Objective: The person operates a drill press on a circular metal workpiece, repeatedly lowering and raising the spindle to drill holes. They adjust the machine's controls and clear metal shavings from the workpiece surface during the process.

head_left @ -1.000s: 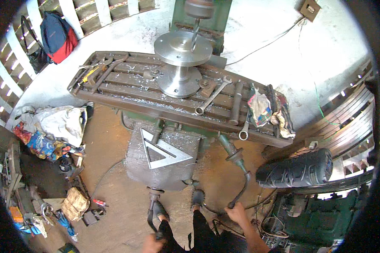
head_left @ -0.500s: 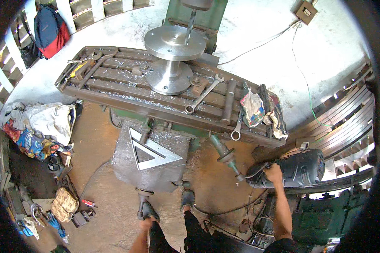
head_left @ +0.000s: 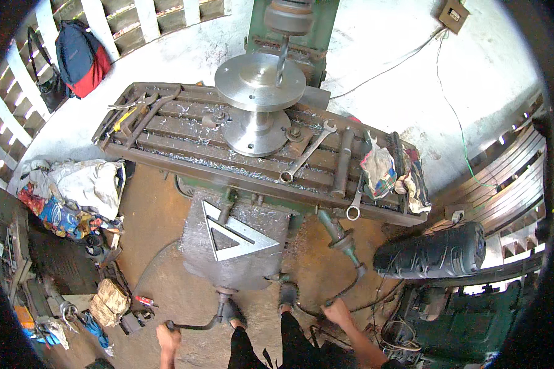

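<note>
My left hand (head_left: 168, 338) is closed around the end of a crank handle (head_left: 197, 326) below the machine's knee. On the right, my right hand (head_left: 338, 313) grips another crank handle (head_left: 348, 288), which hangs from a green shaft at the table's side. A shiny flanged metal spool (head_left: 260, 83) stands upright on the slotted machine table (head_left: 194, 162). The drill bit (head_left: 282, 61) under the chuck (head_left: 288, 18) meets the upper flange near its right side. Whether it has entered the metal I cannot tell. Metal chips lie over the table.
Wrenches (head_left: 309, 154), a metal bar (head_left: 343, 161) and rags (head_left: 377, 165) lie on the table's right, tools (head_left: 129, 120) on its left. A metal triangle (head_left: 252, 247) rests on the knee. Right stands a black case (head_left: 434, 252); left, a cloth pile (head_left: 89, 184).
My right hand has swung down and left with its crank, away from the black case. My left hand and its crank have moved left from beside my foot. The view has shifted slightly.
</note>
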Available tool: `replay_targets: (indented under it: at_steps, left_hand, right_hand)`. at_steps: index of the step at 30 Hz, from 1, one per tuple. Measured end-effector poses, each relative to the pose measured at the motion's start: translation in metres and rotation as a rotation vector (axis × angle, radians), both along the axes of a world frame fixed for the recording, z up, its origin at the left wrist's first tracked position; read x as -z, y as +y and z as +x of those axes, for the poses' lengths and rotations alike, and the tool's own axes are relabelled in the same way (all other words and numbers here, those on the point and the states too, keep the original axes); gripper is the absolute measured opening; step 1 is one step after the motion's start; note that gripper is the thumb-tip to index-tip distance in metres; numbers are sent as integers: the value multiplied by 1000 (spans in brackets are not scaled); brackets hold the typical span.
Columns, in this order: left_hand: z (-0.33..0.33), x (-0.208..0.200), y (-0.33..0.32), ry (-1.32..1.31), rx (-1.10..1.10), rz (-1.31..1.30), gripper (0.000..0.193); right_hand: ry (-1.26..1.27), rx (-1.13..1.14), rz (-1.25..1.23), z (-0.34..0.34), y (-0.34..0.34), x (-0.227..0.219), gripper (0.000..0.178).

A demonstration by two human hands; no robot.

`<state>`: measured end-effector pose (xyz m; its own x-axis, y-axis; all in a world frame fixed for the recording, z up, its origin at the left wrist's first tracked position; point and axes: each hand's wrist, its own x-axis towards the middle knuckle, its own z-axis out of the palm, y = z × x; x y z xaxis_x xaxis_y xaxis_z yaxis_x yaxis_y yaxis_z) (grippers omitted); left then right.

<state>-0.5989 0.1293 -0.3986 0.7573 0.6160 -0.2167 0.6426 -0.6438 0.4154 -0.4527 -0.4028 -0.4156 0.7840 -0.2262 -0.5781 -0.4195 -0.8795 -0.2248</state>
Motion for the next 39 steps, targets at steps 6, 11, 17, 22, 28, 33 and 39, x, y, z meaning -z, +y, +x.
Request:
replay_targets:
  at_steps: [6,11,17,22,28,33,39]
  left_hand:
    - [-23,226,-20,143,-73,-258,14]
    - [-59,246,-197,277,223,-409,36]
    - [-47,24,-199,416,280,-1008,23]
    - [-13,-60,-67,489,52,-621,21]
    - [1,44,13,101,-71,2,15]
    - [-18,202,-39,302,-35,63,20]
    - [-49,178,-234,218,482,-452,33]
  right_hand:
    - [-97,16,-293,133,-142,-8,39]
    - [-275,120,-386,134,-172,-144,41]
    - [-463,297,250,30,-50,-210,31]
    - [6,24,-38,-31,-6,-109,40]
    - [129,-206,-175,28,-20,16,41]
    - [-24,72,-431,142,-159,-33,28]
    - [-390,78,-264,93,-155,-183,41]
